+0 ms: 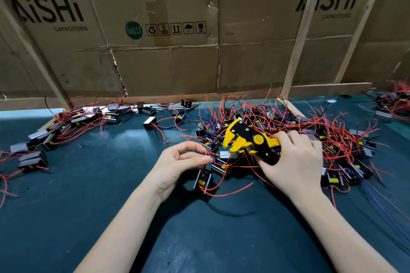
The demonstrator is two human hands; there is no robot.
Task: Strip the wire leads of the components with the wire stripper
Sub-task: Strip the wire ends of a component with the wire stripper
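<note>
A single head-worn, wide-angle view looks forward and steeply down from the near edge of the table (66,217), close above its dark green top. It faces the far edge, where a cardboard wall (166,68) stands, and no second view overlaps it.

A dark teal work mat (73,201) covers the table and catches a soft sheen of light near its far edge. Behind it stands a wall of flattened brown cardboard boxes (168,66), printed "AiSHi CAPACITORS" (50,10) at left and again at right, with a green RoHS 2.0 sticker (133,30) and a row of handling symbols (176,28) beside it. Pale wooden battens (300,35) lean across the cardboard — one low strip (328,88) runs along its base. The cardboard is creased and torn at the seams.
</note>
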